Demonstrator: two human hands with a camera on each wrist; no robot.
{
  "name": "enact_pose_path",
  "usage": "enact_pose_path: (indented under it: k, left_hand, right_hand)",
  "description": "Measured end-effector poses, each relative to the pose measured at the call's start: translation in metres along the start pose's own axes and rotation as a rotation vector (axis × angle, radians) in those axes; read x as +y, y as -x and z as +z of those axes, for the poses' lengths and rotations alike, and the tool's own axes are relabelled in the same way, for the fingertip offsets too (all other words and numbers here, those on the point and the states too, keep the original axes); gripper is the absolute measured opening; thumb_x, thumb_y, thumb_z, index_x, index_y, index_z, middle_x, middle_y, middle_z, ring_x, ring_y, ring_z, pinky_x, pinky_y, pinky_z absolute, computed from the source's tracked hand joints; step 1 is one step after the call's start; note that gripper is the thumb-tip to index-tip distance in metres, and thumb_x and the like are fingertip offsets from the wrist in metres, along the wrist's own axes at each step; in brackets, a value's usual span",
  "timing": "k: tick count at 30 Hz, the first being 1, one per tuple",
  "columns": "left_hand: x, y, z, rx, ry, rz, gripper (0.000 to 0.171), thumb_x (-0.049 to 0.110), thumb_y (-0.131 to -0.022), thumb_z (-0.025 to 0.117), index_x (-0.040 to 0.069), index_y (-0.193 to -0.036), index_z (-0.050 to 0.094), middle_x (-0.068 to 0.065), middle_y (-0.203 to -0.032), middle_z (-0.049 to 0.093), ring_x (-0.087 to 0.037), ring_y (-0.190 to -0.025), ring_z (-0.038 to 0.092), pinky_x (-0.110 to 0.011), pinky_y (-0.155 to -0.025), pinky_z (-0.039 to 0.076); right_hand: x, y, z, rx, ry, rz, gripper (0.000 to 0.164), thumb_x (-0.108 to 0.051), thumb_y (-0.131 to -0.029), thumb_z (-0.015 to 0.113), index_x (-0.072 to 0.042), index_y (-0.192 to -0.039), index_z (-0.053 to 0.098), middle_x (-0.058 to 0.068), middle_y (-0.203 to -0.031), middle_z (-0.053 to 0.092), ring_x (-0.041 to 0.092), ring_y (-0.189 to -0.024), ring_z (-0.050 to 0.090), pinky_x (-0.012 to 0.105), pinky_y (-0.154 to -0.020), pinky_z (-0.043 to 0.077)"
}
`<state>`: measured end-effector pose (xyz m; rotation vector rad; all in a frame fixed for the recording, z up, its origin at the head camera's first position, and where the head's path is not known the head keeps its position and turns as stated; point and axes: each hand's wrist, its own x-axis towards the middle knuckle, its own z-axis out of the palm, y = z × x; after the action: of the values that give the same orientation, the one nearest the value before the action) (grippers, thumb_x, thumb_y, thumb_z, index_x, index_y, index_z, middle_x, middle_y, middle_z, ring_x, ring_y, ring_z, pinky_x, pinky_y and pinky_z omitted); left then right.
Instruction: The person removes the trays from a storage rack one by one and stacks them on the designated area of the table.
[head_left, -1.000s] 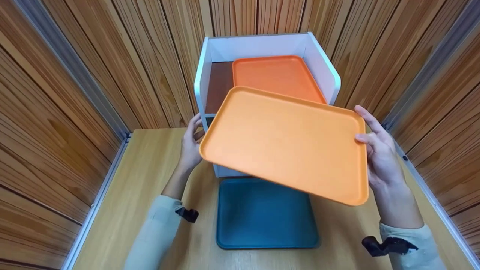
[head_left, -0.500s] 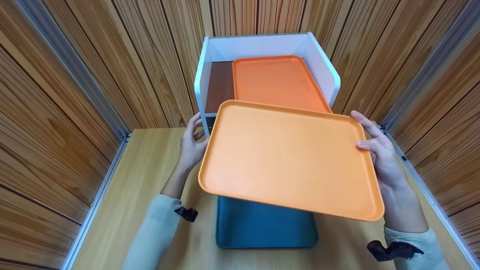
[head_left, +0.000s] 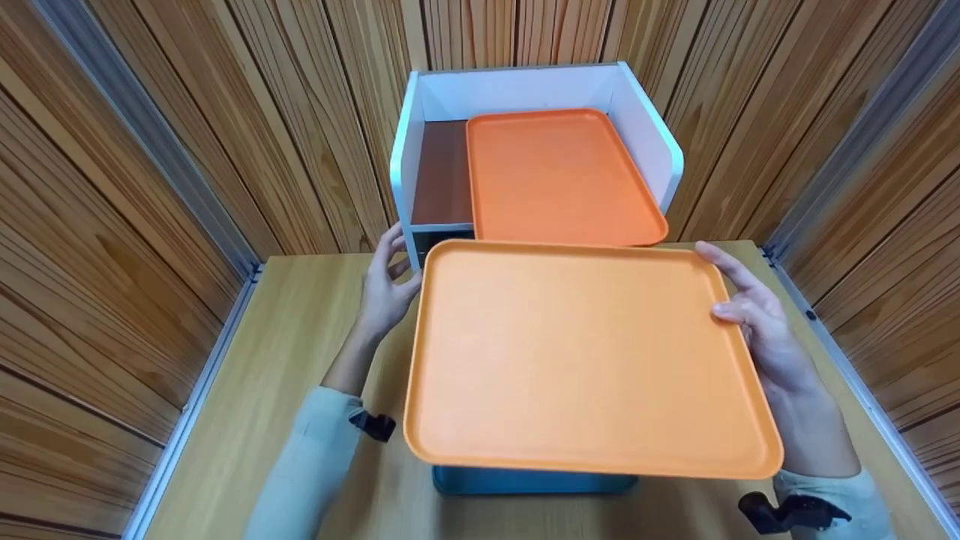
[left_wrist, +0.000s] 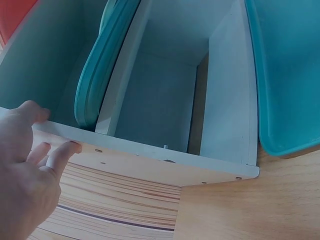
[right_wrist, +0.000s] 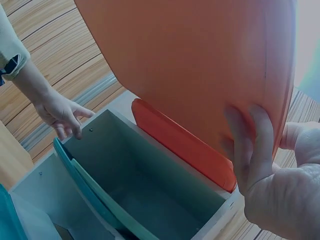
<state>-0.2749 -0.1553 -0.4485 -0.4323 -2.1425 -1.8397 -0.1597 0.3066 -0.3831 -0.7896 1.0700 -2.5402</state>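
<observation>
A light orange tray [head_left: 592, 360] is held by its right edge in my right hand [head_left: 769, 330], thumb on top and fingers spread beneath. The tray is tipped, its inner face towards me, in front of a white shelf unit [head_left: 517, 81]. My left hand [head_left: 384, 292] holds the unit's left side panel; in the left wrist view the thumb lies over the panel's edge and fingers touch its outer side. A darker orange tray [head_left: 562, 172] lies on the unit's top board. Below the held tray, the front strip of a teal tray [head_left: 534, 482] shows on the table.
Inside the unit's middle level are a teal tray [right_wrist: 82, 182] and a pale green tray [right_wrist: 110, 202]. The lower level [left_wrist: 155, 100] is partly visible in the left wrist view. Wood-patterned walls [head_left: 112, 187] enclose the wooden table [head_left: 300, 322].
The light orange tray has come down towards me and levelled out with my right hand, uncovering more of the darker orange tray and covering most of the teal one. My left hand stays put.
</observation>
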Motion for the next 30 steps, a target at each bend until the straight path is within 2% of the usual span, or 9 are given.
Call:
enact_pose_path:
  k: [5,12,20,26,30]
  left_hand:
    - [-0.001,-0.001,-0.001,-0.011,-0.002,-0.008,0.074,-0.008,-0.101,0.074,0.006,-0.168,0.044,-0.027,-0.156,0.059,-0.046,-0.149,0.059,-0.068,-0.13,0.048]
    - [-0.001,-0.001,-0.001,-0.011,0.008,-0.036,0.075,-0.011,-0.102,0.069,0.007,-0.169,0.043,-0.027,-0.159,0.057,-0.048,-0.152,0.058,-0.069,-0.129,0.048]
    - [-0.001,0.0,-0.001,-0.025,-0.004,-0.071,0.074,-0.007,-0.104,0.069,0.012,-0.17,0.042,-0.025,-0.163,0.056,-0.053,-0.152,0.059,-0.071,-0.125,0.051]
    - [0.0,0.001,-0.001,-0.016,-0.024,-0.084,0.074,-0.004,-0.105,0.07,0.014,-0.171,0.041,-0.023,-0.162,0.056,-0.05,-0.152,0.06,-0.069,-0.125,0.052]
    - [0.001,0.001,-0.002,-0.016,-0.027,-0.086,0.074,-0.003,-0.105,0.069,0.013,-0.171,0.04,-0.023,-0.163,0.056,-0.049,-0.153,0.059,-0.068,-0.126,0.051]
  right_hand:
    - [0.007,0.003,-0.006,-0.037,-0.058,0.008,0.074,0.019,-0.106,0.014,-0.006,-0.166,0.05,0.028,-0.14,0.075,0.041,-0.12,0.083,0.045,-0.094,0.069]
    - [0.02,0.007,-0.014,-0.057,-0.031,0.014,0.077,0.021,-0.104,0.013,-0.004,-0.166,0.05,0.028,-0.14,0.074,0.04,-0.118,0.083,0.045,-0.093,0.069]
    - [0.035,0.013,-0.032,-0.132,-0.09,0.081,0.074,0.019,-0.107,0.014,-0.005,-0.168,0.046,0.028,-0.151,0.068,0.042,-0.129,0.079,0.047,-0.099,0.067]
    - [0.044,0.019,-0.043,-0.098,-0.035,0.119,0.073,0.018,-0.108,0.019,-0.009,-0.169,0.047,0.021,-0.154,0.068,0.036,-0.133,0.078,0.044,-0.102,0.067]
    - [0.052,0.023,-0.05,-0.092,-0.049,0.155,0.071,0.016,-0.109,0.021,-0.011,-0.169,0.048,0.018,-0.155,0.069,0.033,-0.136,0.077,0.042,-0.105,0.066]
